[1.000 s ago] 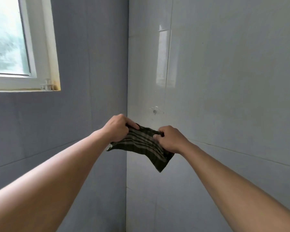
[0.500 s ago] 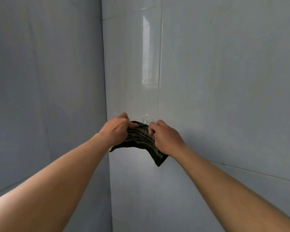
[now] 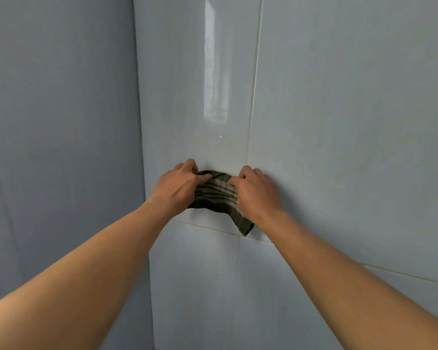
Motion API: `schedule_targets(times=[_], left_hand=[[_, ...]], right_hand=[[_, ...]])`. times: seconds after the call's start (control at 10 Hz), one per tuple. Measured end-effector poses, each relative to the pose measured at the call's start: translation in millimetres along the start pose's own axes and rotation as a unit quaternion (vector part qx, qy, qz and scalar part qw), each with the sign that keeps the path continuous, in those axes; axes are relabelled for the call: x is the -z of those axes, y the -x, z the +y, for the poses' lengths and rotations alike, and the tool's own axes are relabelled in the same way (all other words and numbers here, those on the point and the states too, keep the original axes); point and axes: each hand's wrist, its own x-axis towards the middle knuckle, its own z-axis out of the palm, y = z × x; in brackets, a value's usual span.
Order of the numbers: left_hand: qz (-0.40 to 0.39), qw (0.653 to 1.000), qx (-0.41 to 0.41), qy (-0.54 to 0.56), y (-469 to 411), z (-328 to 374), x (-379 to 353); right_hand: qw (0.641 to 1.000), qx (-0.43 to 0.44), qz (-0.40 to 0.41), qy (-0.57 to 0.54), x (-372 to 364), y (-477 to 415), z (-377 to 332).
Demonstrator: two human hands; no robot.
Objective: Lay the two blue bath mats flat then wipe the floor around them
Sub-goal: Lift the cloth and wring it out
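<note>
While gripped, 1 cloth [image 3: 216, 195] spans 2 hands.

Soft daylight; glare streak on wall tile [image 3: 216, 64]; wide-angle bowing.

Tiled wall [image 3: 339, 122] blocks ahead; side wall [image 3: 61, 122] hems left; free room right, below.

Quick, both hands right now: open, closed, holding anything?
Left hand: closed on the striped cloth.
Right hand: closed on the same striped cloth.
</note>
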Motion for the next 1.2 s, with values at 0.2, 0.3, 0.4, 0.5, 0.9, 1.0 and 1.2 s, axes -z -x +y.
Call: schedule_targets(times=[0.2, 0.3, 0.4, 0.5, 0.9, 1.0, 1.2], left_hand=[[0.055, 0.998, -0.042, -0.009, -6, -11, -27], [0.076, 0.993, -0.089, -0.017, 1, -18, -44], [0.086, 0.989, -0.117, -0.038, 4, -19, -59], [0.078, 0.988, -0.124, -0.042, 13, -16, -70], [0.025, 0.994, -0.100, 0.044, 33, -4, -80], [0.011, 0.995, -0.082, 0.063, 36, 0, -73], [0.009, 0.997, -0.020, 0.073, 38, 7, -60]], right_hand=[[0.999, -0.022, 0.023, 0.031, -18, -6, -7], [1.000, -0.027, 0.004, 0.004, -28, -1, -11], [0.999, -0.001, -0.041, 0.025, -29, 4, -9], [0.997, 0.004, -0.071, 0.029, -28, 13, -10], [0.993, -0.009, -0.109, 0.048, -24, 37, -23], [0.992, -0.002, -0.113, 0.052, -22, 41, -21], [0.996, 0.042, -0.078, 0.024, -15, 44, -9]])
